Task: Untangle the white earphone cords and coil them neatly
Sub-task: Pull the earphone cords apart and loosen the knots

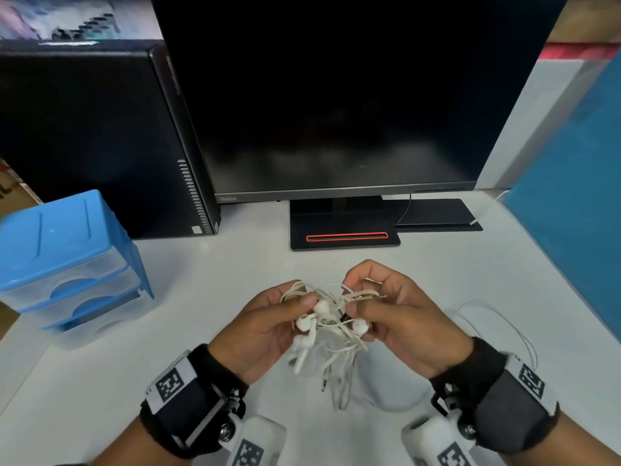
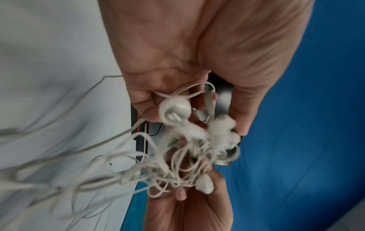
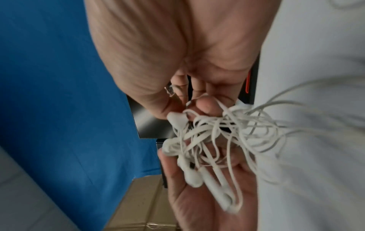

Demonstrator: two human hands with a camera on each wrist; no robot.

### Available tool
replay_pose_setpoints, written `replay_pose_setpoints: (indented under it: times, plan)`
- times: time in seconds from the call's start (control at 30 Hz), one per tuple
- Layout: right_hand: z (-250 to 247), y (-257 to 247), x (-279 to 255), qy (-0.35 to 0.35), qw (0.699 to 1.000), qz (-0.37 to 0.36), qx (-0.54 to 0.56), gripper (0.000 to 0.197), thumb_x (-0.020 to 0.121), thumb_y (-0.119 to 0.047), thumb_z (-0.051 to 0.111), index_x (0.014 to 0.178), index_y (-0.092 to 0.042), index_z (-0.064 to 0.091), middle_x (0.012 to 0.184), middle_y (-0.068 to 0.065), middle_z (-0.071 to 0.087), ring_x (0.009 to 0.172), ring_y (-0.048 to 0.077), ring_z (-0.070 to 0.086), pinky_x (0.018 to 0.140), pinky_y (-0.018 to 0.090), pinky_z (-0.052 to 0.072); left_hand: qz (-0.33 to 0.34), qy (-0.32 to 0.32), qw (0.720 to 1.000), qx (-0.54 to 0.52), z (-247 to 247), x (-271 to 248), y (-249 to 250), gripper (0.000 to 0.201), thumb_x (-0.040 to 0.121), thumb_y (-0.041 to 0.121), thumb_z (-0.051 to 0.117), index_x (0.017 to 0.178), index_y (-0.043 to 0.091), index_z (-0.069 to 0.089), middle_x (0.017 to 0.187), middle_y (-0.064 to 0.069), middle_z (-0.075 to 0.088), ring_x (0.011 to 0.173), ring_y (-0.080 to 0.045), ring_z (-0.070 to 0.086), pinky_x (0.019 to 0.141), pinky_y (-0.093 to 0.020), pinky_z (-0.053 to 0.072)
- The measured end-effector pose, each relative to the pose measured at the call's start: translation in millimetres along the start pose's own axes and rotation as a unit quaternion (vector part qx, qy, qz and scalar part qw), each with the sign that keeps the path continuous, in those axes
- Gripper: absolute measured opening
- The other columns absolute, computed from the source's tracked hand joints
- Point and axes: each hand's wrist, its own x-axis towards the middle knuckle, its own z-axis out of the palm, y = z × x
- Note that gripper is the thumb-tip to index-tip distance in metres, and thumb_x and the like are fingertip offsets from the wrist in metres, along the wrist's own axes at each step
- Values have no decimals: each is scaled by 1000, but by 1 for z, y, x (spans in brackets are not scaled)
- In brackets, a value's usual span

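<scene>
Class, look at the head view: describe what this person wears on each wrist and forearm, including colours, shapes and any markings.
Both hands are bare. The left wrist band is a wide black strap with a white tab printed with a black square-pattern marker, plus a metal bracket and bolt. The right wrist band is black and grey with a similar marker tab. Below each sits a white rounded camera housing, also marker-printed.

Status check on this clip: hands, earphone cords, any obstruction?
Left hand and right hand both grip the earphone cords above the desk. Cords one tangled knot, nothing coiled. Nothing in the way.
</scene>
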Motion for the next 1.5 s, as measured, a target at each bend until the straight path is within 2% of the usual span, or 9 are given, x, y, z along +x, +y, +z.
replay_pose_setpoints:
  times: [0.13, 0.27, 0.53, 0.7, 0.87, 1.03, 1.2, 1.37, 1.5]
  plan:
    - [-4, -4, -1, -52, 991, 63, -106, 32, 77, 4, 61, 105, -11, 61, 80, 5, 64, 48, 8, 41, 41, 17, 28, -1, -20, 1000, 14, 1, -1, -4, 50, 66, 16, 86, 105, -5, 61, 101, -17, 66, 94, -31, 61, 82, -35, 48]
    - [-9, -10, -3, -47, 978, 70, -189, 7, 90, -6, 68, 97, -4, 67, 64, -2, 61, 49, 2, 47, 51, 11, 36, -12, 21, 993, 117, 4, -1, -4, 34, 64, 15, 81, 90, 10, 61, 86, -5, 65, 65, -11, 53, 48, -20, 31]
    - [-9, -14, -2, -27, 990, 74, -116, 28, 83, -20, 74, 68, -8, 53, 62, 2, 56, 56, 14, 51, 56, 23, 42, -3, 12, 985, 172, -2, -3, 4, 48, 71, 27, 77, 74, -12, 48, 90, -22, 60, 81, -22, 63, 76, -27, 49]
    - [-9, -14, -5, -65, 984, 75, -147, 30, 82, -21, 75, 105, -13, 57, 75, 8, 61, 53, 17, 49, 46, 25, 38, -38, 49, 987, 148, -6, 0, 7, 24, 87, 24, 68, 91, 7, 51, 105, -10, 73, 74, -20, 66, 60, -29, 51]
    - [-10, -11, -5, -131, 986, 20, -104, 69, 80, 17, 62, 139, -15, 43, 131, 18, 57, 103, 19, 60, 80, 29, 53, 31, 191, 942, 275, -11, 6, 8, 21, 84, 33, 73, 97, 21, 62, 97, -4, 71, 78, -13, 60, 64, -22, 47]
    - [3, -5, -6, -34, 977, -41, -207, 67, 84, 22, 57, 130, -26, 55, 125, -1, 64, 90, 17, 65, 62, 29, 53, -21, -32, 949, 314, -7, 0, 6, 34, 78, 23, 80, 108, 12, 68, 95, -11, 72, 84, -20, 66, 80, -31, 52]
    - [-3, -9, -6, 49, 937, -74, -339, 40, 87, 4, 65, 109, -29, 68, 100, -8, 73, 70, 9, 65, 56, 21, 46, 3, -7, 931, 364, -9, -5, 18, 31, 79, 15, 79, 69, -2, 54, 64, -3, 49, 61, -12, 44, 60, -20, 38]
    - [-2, -14, -8, 26, 929, -60, -364, 37, 78, -24, 82, 111, -34, 67, 98, -10, 71, 83, 3, 59, 75, 21, 47, 30, 15, 965, 260, -9, -5, 21, 14, 81, -4, 67, 84, -11, 55, 71, -8, 67, 52, -15, 57, 53, -23, 49]
    - [-3, 0, -4, -3, 943, -16, -332, 92, 66, -44, 86, 141, -48, 34, 140, -20, 50, 133, -7, 40, 111, 24, 29, 76, 94, 969, 217, 0, -3, 22, 4, 81, 9, 67, 82, 9, 70, 76, -7, 71, 36, -7, 41, 37, -16, 36]
